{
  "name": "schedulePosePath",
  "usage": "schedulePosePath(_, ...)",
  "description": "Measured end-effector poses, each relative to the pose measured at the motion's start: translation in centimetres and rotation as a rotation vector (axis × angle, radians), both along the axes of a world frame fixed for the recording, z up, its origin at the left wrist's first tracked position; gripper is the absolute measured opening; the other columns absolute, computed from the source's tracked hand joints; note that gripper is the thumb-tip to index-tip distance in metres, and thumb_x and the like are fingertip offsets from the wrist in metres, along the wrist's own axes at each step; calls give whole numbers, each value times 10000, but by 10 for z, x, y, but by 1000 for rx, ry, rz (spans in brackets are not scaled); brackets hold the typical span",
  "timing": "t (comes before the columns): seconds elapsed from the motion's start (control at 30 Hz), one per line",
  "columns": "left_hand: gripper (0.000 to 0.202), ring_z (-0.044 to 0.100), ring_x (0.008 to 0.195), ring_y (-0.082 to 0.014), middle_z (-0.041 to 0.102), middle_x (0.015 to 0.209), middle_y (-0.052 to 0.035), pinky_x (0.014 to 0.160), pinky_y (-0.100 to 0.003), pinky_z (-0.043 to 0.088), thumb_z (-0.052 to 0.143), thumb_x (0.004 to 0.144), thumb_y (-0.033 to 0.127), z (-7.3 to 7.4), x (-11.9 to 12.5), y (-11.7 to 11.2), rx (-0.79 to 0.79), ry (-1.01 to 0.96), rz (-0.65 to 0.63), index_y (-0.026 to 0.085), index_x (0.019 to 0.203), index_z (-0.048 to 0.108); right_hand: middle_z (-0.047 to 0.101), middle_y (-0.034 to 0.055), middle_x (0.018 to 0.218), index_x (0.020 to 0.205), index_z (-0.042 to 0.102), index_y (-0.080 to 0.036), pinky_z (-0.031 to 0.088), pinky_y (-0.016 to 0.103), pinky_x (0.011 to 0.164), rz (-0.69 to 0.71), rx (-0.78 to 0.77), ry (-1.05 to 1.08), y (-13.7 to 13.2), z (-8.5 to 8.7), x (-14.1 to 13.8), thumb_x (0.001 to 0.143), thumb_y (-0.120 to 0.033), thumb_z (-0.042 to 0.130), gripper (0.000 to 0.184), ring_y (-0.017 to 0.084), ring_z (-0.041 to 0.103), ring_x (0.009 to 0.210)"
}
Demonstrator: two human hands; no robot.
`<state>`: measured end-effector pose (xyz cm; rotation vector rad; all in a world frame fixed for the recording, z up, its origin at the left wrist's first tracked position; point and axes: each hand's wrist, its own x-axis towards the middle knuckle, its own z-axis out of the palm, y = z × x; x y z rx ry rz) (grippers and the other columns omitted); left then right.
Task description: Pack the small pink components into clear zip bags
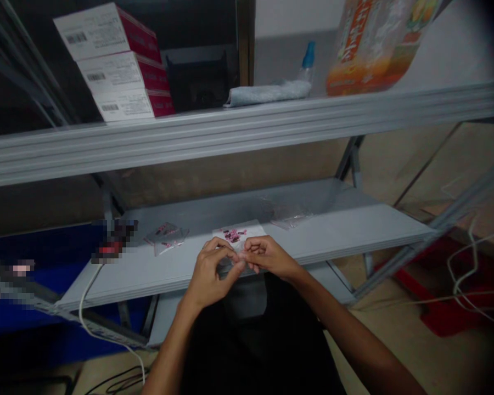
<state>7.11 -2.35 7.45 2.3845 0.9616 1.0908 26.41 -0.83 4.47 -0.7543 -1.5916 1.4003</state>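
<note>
My left hand (209,274) and my right hand (269,257) meet above a grey metal shelf (333,230), fingertips pinched together on a small clear plastic bag (230,267). Just beyond my fingers lies a white card (251,229) holding a cluster of small pink and dark pieces (233,235). To its left sits a clear bag with similar pink pieces inside (167,237). Another clear plastic bag (291,220) lies flat to the right, apparently holding nothing.
An upper shelf beam (230,137) crosses above my hands, bearing stacked red-and-white boxes (115,63), a folded cloth (269,93) and an orange printed bag (374,46). A pixelated object (114,241) and a white cable (88,312) lie left. A red crate (448,291) stands on the floor right.
</note>
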Motion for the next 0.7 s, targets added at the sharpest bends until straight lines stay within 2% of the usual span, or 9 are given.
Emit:
schedulePosePath(0.13, 124, 571, 952, -199, 599, 942, -66, 872, -337, 445, 646, 874, 290, 2, 0, -2, -104, -69, -22, 196, 828, 713, 554, -20, 625, 787, 569, -168, 430, 212, 520, 26, 52, -28, -5, 1, -3, 866, -516, 622, 362, 99, 527, 535)
schedulePosePath(0.3, 183, 551, 1105, -216, 607, 1047, -80, 970, -340, 400, 625, 895, 305, 3, -2, -1, -270, -119, -147, 204, 794, 740, 568, -8, 672, 807, 560, -164, 430, 218, 571, 97, 143, -138, -10, 9, 3, 928, -477, 555, 335, 110, 545, 598)
schedulePosePath(0.57, 119, 527, 1177, -246, 595, 1155, -97, 1029, -382, 354, 693, 842, 278, 1, -6, 6, -346, -168, -259, 196, 779, 753, 542, -24, 633, 782, 570, -156, 358, 209, 553, 124, 234, -311, -15, 20, 21, 942, -438, 538, 327, 100, 505, 580)
schedulePosePath(0.63, 131, 522, 1186, -253, 601, 1145, -101, 1023, -385, 353, 685, 847, 270, 1, -11, 9, -339, -191, -243, 191, 765, 751, 521, -29, 625, 775, 576, -156, 342, 209, 541, 100, 228, -332, -13, 23, 28, 935, -428, 542, 317, 95, 485, 568)
schedulePosePath(0.7, 160, 523, 1181, -256, 604, 1131, -105, 1011, -384, 358, 673, 853, 270, 2, -13, 10, -314, -218, -178, 182, 740, 744, 503, -31, 620, 739, 571, -158, 328, 208, 528, 13, 234, -358, -11, 23, 32, 920, -394, 556, 297, 91, 464, 557)
